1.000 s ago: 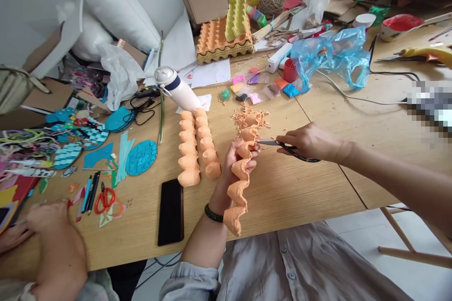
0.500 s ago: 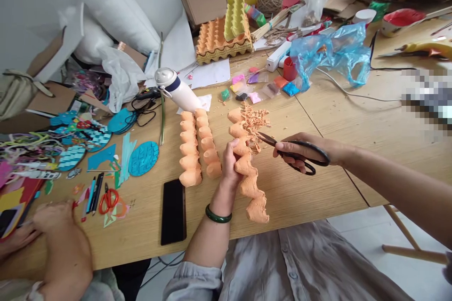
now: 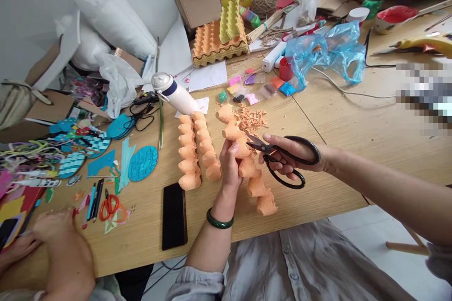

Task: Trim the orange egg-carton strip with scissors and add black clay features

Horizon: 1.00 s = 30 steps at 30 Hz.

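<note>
My left hand [image 3: 231,162] is closed around the middle of an orange egg-carton strip [image 3: 256,186], a row of cups held at a slant above the table. My right hand [image 3: 282,155] grips black-handled scissors [image 3: 273,146] with its fingers in the loops. The blades are parted and lie at the strip's right edge, just beside my left fingers; whether they bite into it I cannot tell. Orange scraps [image 3: 252,118] lie heaped behind the blades. Two more egg-carton strips, a left one [image 3: 187,153] and a right one [image 3: 206,146], rest to the left of my left hand.
A black phone [image 3: 174,216] lies near the front edge. Behind the strips a white bottle [image 3: 174,91] leans. Small colored packets [image 3: 251,99] and a blue plastic bag [image 3: 328,54] are further back. At left, another person's hand [image 3: 52,225] rests near red scissors [image 3: 108,206].
The strip has been turned, its near end swinging right and its far end left. The scissors have come left to its edge, and their handles have spread apart.
</note>
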### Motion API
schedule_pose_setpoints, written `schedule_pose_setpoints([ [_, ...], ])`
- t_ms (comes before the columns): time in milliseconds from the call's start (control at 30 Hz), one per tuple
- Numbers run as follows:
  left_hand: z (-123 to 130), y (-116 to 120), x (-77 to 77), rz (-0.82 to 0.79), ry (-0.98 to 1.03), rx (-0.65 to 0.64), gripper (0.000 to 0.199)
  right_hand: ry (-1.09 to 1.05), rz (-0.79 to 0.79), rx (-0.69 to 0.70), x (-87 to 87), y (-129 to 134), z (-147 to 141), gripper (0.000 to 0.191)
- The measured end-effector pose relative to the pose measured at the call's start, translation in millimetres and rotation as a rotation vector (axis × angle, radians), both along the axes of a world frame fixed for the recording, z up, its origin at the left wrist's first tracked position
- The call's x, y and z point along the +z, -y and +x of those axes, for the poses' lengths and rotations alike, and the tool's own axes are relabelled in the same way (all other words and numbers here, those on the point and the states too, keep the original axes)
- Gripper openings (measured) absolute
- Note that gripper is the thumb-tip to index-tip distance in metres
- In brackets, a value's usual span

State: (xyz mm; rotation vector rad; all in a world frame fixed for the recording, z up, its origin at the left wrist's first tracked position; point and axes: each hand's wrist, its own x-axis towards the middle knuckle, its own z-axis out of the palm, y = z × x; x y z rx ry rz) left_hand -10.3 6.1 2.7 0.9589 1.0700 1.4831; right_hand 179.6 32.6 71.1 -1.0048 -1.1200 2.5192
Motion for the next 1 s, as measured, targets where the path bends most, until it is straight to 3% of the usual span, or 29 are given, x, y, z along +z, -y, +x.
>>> schedule_pose_setpoints([
  [233, 8, 4, 5.2, 0.030, -0.025, 0.023, 0.035, 0.057, 0.054, -0.042, 8.3, -2, -14, 0.060],
  [400, 8, 3, 1.4, 0.040, -0.050, 0.056, 0.040, 0.230, 0.157, -0.143, 14.5, 0, -28, 0.061],
  [800, 8, -3, -6.8, -0.039, 0.021, 0.061, 0.041, 0.370, 0.383, -0.150, -3.9, -8, -24, 0.065],
  [933, 4, -3, -5.4, -0.077, 0.013, 0.050, 0.028, 0.495, 0.527, -0.100, -4.1, -12, -19, 0.061],
  [1000, 3, -2, -6.0, -0.091, 0.005, 0.033, 0.023, 0.532, 0.526, -0.080, -6.3, -16, -15, 0.061],
])
